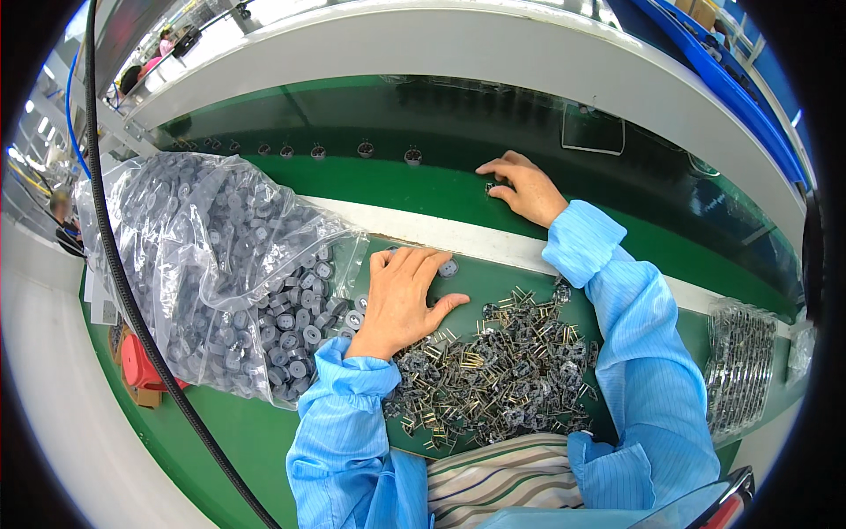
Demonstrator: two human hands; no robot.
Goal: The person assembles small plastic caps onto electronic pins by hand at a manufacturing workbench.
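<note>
My left hand (pixel 401 300) rests palm down on the green work board, thumb spread from the fingers. Next to its fingertips lies a grey round cap (pixel 448 267); anything under the palm is hidden. Beyond the white rail, my right hand (pixel 526 191) reaches over the green belt (pixel 458 196), thumb and fingers bent around a small dark part (pixel 490 188) close to the belt surface. Between my forearms spreads a heap of small black parts with metal pins (pixel 493 375). Loose grey round caps (pixel 304 317) spill from a clear plastic bag (pixel 211 238) at my left.
Several small round assembled pieces (pixel 412 157) stand in a row along the belt. A white rail (pixel 423 229) separates belt and board. Clear trays (pixel 738 366) are stacked at the right. A red container (pixel 141 363) and a black cable (pixel 123 273) are at the left.
</note>
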